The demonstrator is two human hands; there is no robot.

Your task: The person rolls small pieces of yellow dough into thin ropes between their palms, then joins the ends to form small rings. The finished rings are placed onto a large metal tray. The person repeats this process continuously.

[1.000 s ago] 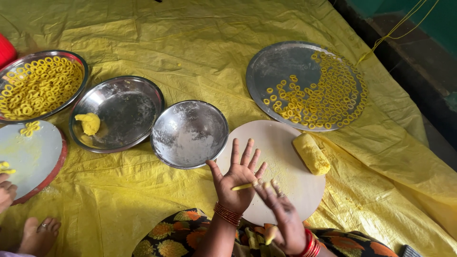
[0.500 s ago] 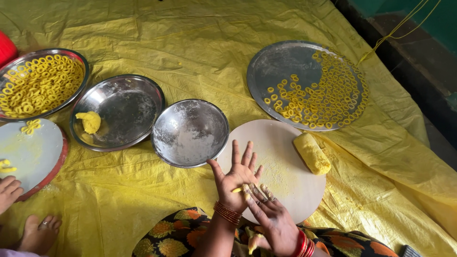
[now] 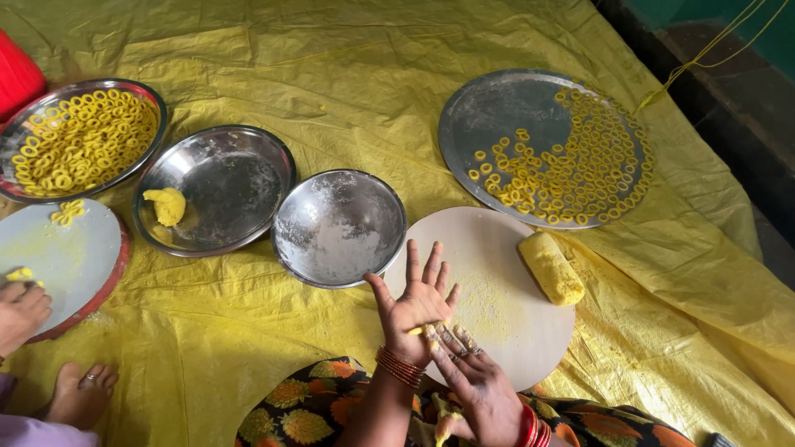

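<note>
My left hand (image 3: pixel 416 305) is held palm up with its fingers spread, over the near edge of a round pale board (image 3: pixel 497 248). My right hand (image 3: pixel 474 379) lies across it, fingers pressing a small piece of yellow dough (image 3: pixel 428 331) against the left palm. A log of yellow dough (image 3: pixel 551 267) rests on the right side of the board. Beyond it sits a round steel tray (image 3: pixel 497 108) carrying several small yellow dough rings (image 3: pixel 580 165).
An empty floured steel bowl (image 3: pixel 339 228) sits left of the board, then a steel plate (image 3: pixel 217 189) with a dough lump (image 3: pixel 166 205), and a bowl of rings (image 3: pixel 79 136). Another person's hand (image 3: pixel 21 310) and foot (image 3: pixel 79 396) are by a second board (image 3: pixel 62 257). Yellow sheet (image 3: pixel 348 66) covers everything.
My right hand has slid forward over the left palm, rolling the dough piece between them. The left hand stays spread in place.
</note>
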